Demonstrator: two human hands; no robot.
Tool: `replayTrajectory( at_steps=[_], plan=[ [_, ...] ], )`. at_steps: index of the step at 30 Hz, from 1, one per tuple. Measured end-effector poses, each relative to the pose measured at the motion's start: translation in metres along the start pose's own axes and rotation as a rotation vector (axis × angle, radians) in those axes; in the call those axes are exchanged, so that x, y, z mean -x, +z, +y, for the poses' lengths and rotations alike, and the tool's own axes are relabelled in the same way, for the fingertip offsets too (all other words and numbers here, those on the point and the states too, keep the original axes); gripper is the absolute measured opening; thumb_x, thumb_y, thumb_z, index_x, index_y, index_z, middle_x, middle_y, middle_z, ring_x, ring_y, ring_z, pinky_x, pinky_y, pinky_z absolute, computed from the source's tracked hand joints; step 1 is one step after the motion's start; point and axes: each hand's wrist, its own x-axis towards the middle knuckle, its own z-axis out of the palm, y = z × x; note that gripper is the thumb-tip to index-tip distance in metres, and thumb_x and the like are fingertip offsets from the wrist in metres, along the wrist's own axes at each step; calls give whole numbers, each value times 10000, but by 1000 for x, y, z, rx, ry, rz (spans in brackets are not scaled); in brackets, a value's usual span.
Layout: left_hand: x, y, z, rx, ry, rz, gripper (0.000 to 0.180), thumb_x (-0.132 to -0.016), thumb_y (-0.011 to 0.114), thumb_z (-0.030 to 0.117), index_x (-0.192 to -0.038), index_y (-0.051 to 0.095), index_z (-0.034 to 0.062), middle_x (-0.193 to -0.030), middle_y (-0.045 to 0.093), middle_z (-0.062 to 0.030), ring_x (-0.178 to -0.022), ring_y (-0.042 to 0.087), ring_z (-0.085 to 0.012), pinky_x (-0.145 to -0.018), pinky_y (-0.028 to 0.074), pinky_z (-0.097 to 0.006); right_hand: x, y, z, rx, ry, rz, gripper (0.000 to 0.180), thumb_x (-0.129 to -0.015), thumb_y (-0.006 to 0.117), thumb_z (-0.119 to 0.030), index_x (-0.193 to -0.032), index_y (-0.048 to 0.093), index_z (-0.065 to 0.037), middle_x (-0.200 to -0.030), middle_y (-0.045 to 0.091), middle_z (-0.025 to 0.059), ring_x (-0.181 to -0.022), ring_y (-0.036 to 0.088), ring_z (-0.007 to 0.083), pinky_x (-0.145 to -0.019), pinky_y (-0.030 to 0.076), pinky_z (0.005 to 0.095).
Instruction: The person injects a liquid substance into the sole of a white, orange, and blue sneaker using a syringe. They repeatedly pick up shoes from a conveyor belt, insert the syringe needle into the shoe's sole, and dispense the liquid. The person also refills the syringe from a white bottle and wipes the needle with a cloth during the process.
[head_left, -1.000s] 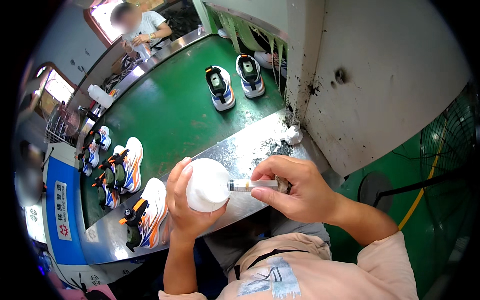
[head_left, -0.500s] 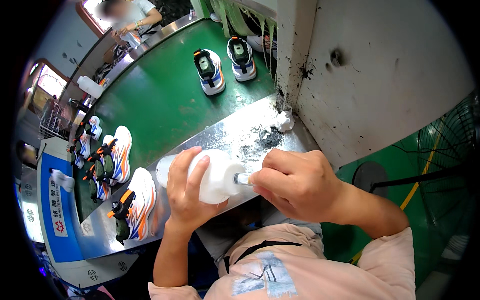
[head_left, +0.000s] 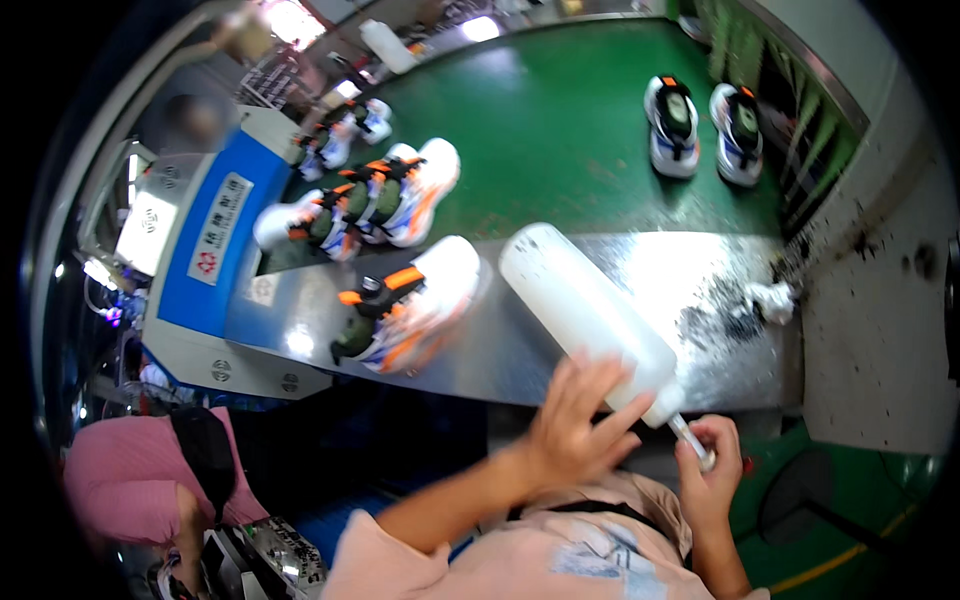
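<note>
A large white translucent plastic bottle [head_left: 590,300] slants across the metal ledge, its base far left and its neck toward me. From its neck runs a slim clear nozzle [head_left: 686,434]. My right hand [head_left: 712,468] is closed round the tip of that nozzle, where a small pale end shows between the fingers. Over the neck end of the bottle, my left hand [head_left: 580,425] has its fingers spread and is blurred by motion; whether the fingers touch the bottle I cannot tell. Left of the bottle lies a white sports shoe [head_left: 420,305] with orange and blue marks.
More such shoes [head_left: 385,195] stand in a cluster at the left on the green belt [head_left: 560,130]. A pair [head_left: 672,128] stands far right. Crumpled white tissue [head_left: 772,300] and black smears lie by the machine wall [head_left: 875,330]. A person in pink [head_left: 130,480] is at lower left.
My view has swung left. The bottle, gripped by my left hand before, now slants over the ledge with that hand's fingers spread. My right hand still holds the nozzle end.
</note>
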Motion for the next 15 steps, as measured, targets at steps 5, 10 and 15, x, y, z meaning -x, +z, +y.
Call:
replayTrajectory(
  at_steps=[5, 10, 15],
  plan=[
    [56, 73, 32, 1562, -1102, -239, 338, -1007, 523, 206, -1259, 572, -15, -1129, 657, -75, -1066, 606, -151, -908, 485, -276, 0, 11, 5, -125, -55, 104, 106, -910, 556, -101, -894, 560, 4, -857, 526, 35, -789, 483, 102, -679, 399, 254],
    [64, 146, 8, 2019, -1081, 167, 253, -950, 567, 188, -1093, 627, -11, -1033, 675, -144, -972, 652, -279, -893, 536, -388, 6, 12, -21, 61, -131, -192, 329, -973, 568, -249, -1149, 530, 27, -1047, 561, 130, -905, 529, 211, -809, 451, 317],
    [54, 128, -8, 2286, -1141, -41, 351, -1007, 502, 271, -1230, 567, 8, -1195, 628, -114, -1124, 586, -179, -977, 468, -315, 7, -1, -1, -57, -122, -111, 296, -945, 626, -271, -1034, 528, -6, -863, 590, 69, -711, 543, 132, -621, 452, 265]
  ],
)
